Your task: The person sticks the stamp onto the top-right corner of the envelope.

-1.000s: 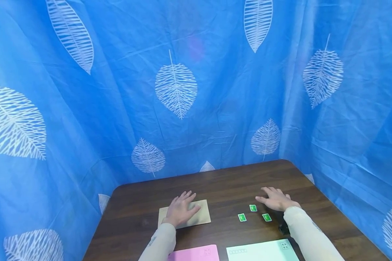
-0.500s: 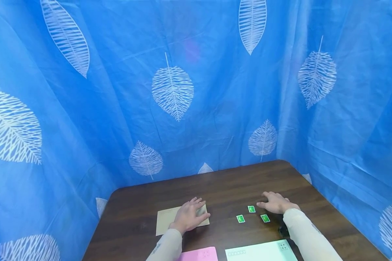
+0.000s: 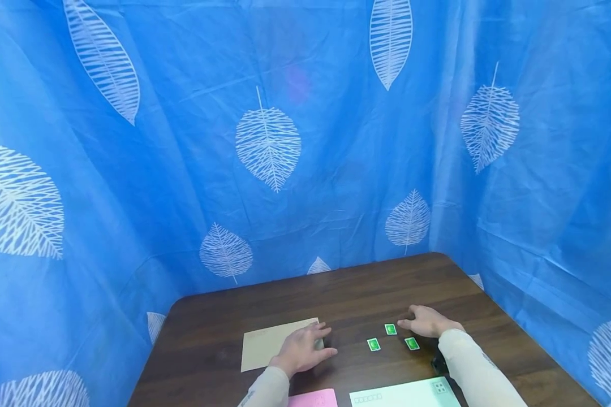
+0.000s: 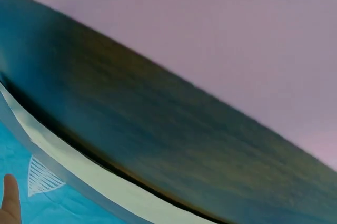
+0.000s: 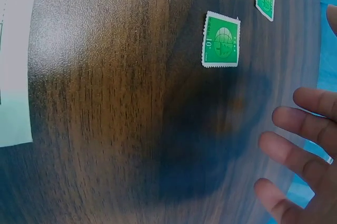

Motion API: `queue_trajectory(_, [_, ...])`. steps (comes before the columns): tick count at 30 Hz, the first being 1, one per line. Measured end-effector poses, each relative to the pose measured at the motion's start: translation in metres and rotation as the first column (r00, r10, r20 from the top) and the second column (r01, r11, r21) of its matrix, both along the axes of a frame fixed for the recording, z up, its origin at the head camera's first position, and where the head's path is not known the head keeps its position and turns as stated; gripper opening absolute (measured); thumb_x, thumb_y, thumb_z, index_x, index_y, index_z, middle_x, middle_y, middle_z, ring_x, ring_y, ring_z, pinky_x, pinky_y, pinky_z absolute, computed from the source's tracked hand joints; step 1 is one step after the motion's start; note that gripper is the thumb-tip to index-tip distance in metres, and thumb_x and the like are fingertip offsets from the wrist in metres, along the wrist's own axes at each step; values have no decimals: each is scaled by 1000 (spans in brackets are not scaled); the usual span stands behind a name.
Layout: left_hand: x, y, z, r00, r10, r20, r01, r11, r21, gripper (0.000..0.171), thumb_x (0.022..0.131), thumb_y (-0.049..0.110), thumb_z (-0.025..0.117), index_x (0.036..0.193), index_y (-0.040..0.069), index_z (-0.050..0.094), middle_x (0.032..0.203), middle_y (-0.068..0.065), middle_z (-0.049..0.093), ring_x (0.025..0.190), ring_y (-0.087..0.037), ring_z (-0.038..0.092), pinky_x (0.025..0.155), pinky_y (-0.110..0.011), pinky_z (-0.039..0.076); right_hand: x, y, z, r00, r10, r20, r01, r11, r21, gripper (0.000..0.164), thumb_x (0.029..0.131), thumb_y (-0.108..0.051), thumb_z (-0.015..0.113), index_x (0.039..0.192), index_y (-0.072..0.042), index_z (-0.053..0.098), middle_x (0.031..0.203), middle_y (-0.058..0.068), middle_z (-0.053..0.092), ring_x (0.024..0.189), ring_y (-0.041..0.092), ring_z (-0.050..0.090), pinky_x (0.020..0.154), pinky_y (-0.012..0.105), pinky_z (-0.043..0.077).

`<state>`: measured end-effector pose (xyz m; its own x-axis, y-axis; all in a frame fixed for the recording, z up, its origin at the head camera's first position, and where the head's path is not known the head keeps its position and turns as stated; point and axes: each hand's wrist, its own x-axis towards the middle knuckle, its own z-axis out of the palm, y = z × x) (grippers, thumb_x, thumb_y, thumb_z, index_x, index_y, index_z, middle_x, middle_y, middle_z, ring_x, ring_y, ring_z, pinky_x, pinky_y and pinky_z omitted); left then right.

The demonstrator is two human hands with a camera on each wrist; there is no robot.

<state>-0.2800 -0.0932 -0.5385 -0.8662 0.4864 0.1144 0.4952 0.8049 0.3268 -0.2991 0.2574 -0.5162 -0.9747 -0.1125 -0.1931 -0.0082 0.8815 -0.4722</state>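
Observation:
My left hand (image 3: pixel 300 347) is over the right part of a tan envelope (image 3: pixel 265 346), its fingers extended and nothing in its grasp. Whether it touches the paper I cannot tell. To the right, my right hand (image 3: pixel 427 322) hovers beside three small green postage stamps (image 3: pixel 390 329) lying apart on the wooden table. In the right wrist view its loosely bent fingers (image 5: pixel 295 155) hold nothing, and a green stamp (image 5: pixel 221 42) with a globe picture lies near them. A single fingertip (image 4: pixel 9 197) of the left hand shows in the left wrist view.
A pink envelope (image 3: pixel 314 399) and a mint-green envelope (image 3: pixel 402 395) lie at the near side, both cut off by the frame. A small dark object (image 3: pixel 439 363) sits under the right forearm. Blue leaf-print curtains (image 3: pixel 336 141) surround the brown table (image 3: pixel 356 294).
My left hand has shifted right and nearer across the tan envelope, uncovering its left part. The right hand has come slightly nearer, toward the stamps. The papers lie as before; the view has tilted slightly.

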Motion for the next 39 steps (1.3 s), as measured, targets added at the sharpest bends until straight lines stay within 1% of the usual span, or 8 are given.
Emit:
queue_trajectory(5, [7, 4, -5, 998, -47, 31, 47, 999, -10, 55, 90, 55, 65, 134, 22, 65, 141, 1, 62, 135, -24, 56, 108, -41, 49, 2, -2, -4, 1000, -16, 15, 16, 1000, 17, 75, 94, -42, 63, 136, 17, 45, 134, 37, 54, 124, 53, 53, 100, 68, 45])
queue_trajectory(12, [9, 7, -4, 994, -108, -23, 107, 993, -47, 55, 86, 51, 71, 132, 21, 67, 138, 3, 64, 134, -21, 56, 107, -37, 50, 0, -2, -3, 1000, -4, 16, 3, 1000, 29, 62, 92, -35, 67, 129, 14, 54, 126, 33, 60, 114, 46, 60, 97, 65, 48])
queue_trajectory(19, [12, 14, -3, 987, -160, -25, 157, 984, -82, 56, 87, 55, 69, 133, 24, 66, 138, 5, 64, 135, -17, 55, 108, -33, 49, 2, -1, -6, 1000, 11, 19, -12, 999, 38, 50, 89, -27, 70, 117, 12, 59, 112, 26, 65, 98, 34, 63, 89, 59, 53])
queue_trajectory(24, [19, 19, -1, 979, -201, -37, 196, 975, -109, 56, 86, 57, 68, 132, 25, 67, 138, 6, 64, 136, -16, 55, 107, -32, 49, 1, -2, -6, 999, 35, 25, -36, 999, 41, 29, 87, -19, 72, 103, 5, 65, 92, 12, 66, 83, 24, 59, 77, 46, 54])
queue_trajectory(26, [22, 20, 0, 976, -215, -36, 210, 972, -107, 55, 86, 57, 69, 132, 25, 67, 139, 6, 64, 136, -16, 54, 106, -32, 50, 2, -3, -7, 999, 42, 31, -43, 998, 43, 20, 87, -17, 72, 95, 0, 66, 82, 6, 62, 76, 20, 55, 70, 39, 51])
queue_trajectory(30, [25, 25, 0, 966, -254, -43, 248, 963, -107, 55, 87, 56, 69, 132, 25, 67, 140, 6, 63, 136, -16, 54, 105, -32, 51, 4, -3, -8, 998, 49, 25, -50, 998, 34, 13, 86, -13, 73, 85, -4, 63, 71, 3, 55, 67, 17, 50, 63, 32, 42])
queue_trajectory(35, [28, 31, -2, 954, -298, -35, 292, 949, -117, 58, 85, 59, 70, 132, 25, 67, 141, 7, 62, 137, -16, 53, 105, -30, 51, 3, -3, -10, 998, 66, -8, -65, 997, 29, 13, 84, -6, 72, 80, -6, 60, 72, 2, 54, 66, 16, 49, 62, 30, 41])
queue_trajectory(39, [31, 35, -6, 943, -328, -64, 316, 937, -152, 58, 83, 61, 70, 131, 26, 68, 139, 8, 63, 135, -14, 55, 102, -28, 53, 3, -2, -11, 998, 60, -21, -59, 998, 33, 12, 83, -3, 72, 81, -6, 60, 75, 2, 55, 69, 17, 50, 64, 30, 43])
